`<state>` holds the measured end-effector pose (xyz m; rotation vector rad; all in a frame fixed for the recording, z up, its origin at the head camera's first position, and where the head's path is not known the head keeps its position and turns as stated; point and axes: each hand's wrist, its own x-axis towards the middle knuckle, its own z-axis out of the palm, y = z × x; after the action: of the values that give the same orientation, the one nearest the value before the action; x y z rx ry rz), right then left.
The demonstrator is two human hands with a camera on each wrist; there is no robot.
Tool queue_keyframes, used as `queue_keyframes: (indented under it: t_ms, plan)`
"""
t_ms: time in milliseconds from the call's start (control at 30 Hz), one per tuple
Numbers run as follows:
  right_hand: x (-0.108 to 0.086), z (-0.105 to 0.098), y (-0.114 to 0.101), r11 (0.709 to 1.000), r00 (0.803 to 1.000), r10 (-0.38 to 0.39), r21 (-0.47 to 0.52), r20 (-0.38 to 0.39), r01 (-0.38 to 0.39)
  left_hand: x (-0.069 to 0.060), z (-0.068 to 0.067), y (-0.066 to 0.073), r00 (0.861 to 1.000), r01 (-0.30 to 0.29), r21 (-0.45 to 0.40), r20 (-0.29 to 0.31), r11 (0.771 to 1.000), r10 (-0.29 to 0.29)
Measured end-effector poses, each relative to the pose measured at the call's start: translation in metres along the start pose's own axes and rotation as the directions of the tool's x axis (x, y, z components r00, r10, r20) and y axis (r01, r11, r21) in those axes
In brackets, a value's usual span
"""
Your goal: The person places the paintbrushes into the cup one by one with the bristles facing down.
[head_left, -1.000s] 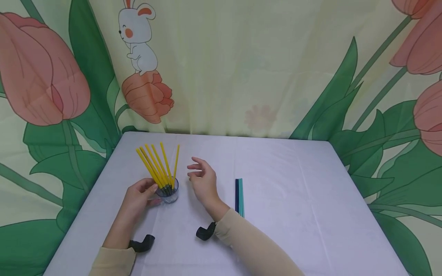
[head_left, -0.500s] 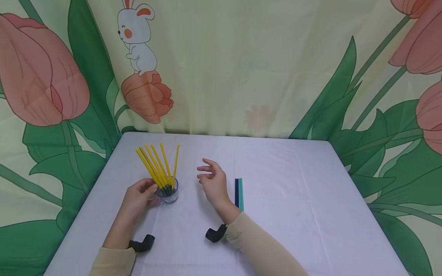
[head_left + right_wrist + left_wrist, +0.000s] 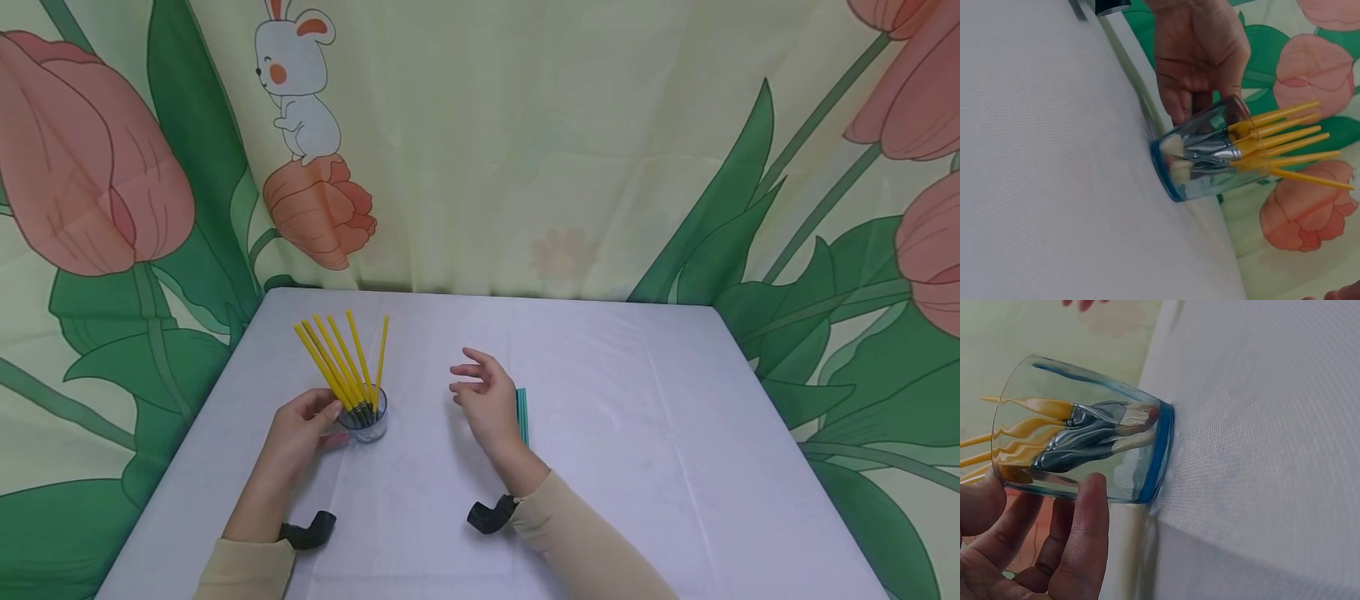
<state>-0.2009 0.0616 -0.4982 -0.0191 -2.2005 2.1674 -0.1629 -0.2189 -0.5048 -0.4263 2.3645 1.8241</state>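
Observation:
Several yellow-handled paintbrushes (image 3: 349, 392) lean with bristles down in a clear glass cup (image 3: 367, 434) with a blue base, which stands upright on the white table. My left hand (image 3: 295, 429) holds the cup from its left side; in the left wrist view the thumb is near the rim and the fingertips touch the wall. Farther right, my right hand (image 3: 491, 407) is raised over the table, fingers loosely spread and holding nothing. Thin teal sticks (image 3: 522, 417) lie just beyond it, partly hidden by that hand and wrist; their kind is unclear.
The white-covered table (image 3: 637, 467) ends at a far edge against a curtain (image 3: 480, 167) printed with tulips and a rabbit. Black wrist-worn pieces (image 3: 309, 531) stick out from both sleeves.
My right hand has moved steadily rightward, away from the cup, and now covers the dark blue sticks beside the teal ones. The left hand, cup and paintbrushes have stayed put.

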Motion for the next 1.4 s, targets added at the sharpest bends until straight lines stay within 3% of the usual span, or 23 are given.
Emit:
queue_keyframes:
  t_ms: [633, 1400]
  plan:
    - [-0.008, -0.043, -0.005, 1.000, 0.998, 0.027, -0.002, -0.064, -0.027, 0.000, -0.001, -0.002, 1.000, 0.011, -0.013, 0.000, 1.000, -0.011]
    - [-0.015, -0.094, 0.012, 0.985, 0.986, 0.111, -0.119, -0.122, -0.126, 0.001, 0.000, -0.002, 1.000, 0.020, -0.014, 0.008, 1.000, -0.020]
